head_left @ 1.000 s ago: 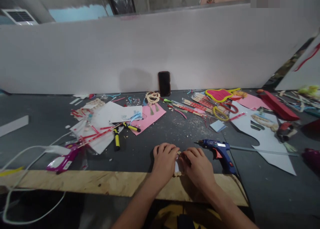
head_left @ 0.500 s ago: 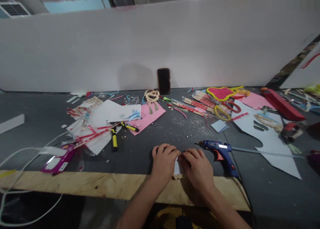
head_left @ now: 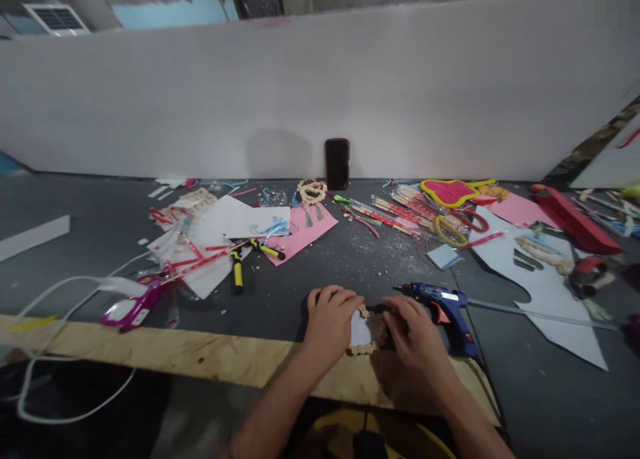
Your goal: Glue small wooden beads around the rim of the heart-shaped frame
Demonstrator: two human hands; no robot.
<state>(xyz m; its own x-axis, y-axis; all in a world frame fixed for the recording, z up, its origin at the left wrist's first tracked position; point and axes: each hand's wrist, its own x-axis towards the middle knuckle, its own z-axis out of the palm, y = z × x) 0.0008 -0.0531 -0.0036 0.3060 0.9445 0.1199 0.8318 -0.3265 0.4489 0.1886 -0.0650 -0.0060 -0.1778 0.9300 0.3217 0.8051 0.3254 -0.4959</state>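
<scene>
My left hand (head_left: pixel 329 322) rests curled on the dark table near its front edge, fingers pressed on the left side of a small white card ringed with tan beads (head_left: pixel 361 331). Close on the other side, my right hand (head_left: pixel 417 335) has its fingers bent at the card's right edge. The card lies flat between the two hands, partly hidden by them. A blue glue gun (head_left: pixel 443 305) lies just right of my right hand, nozzle pointing left.
Yellow-handled pliers (head_left: pixel 237 270) and white paper sheets (head_left: pixel 210 242) lie to the left. A pink sheet (head_left: pixel 300 235) and a dark phone (head_left: pixel 337 163) stand behind. Sticks, hoops and cut paper (head_left: pixel 540 279) crowd the right. A white cable (head_left: pixel 60 299) loops over the plywood edge (head_left: pixel 150 352).
My right hand has slid slightly right and away from the left, uncovering more of the beaded card. The view has shifted a little to the left.
</scene>
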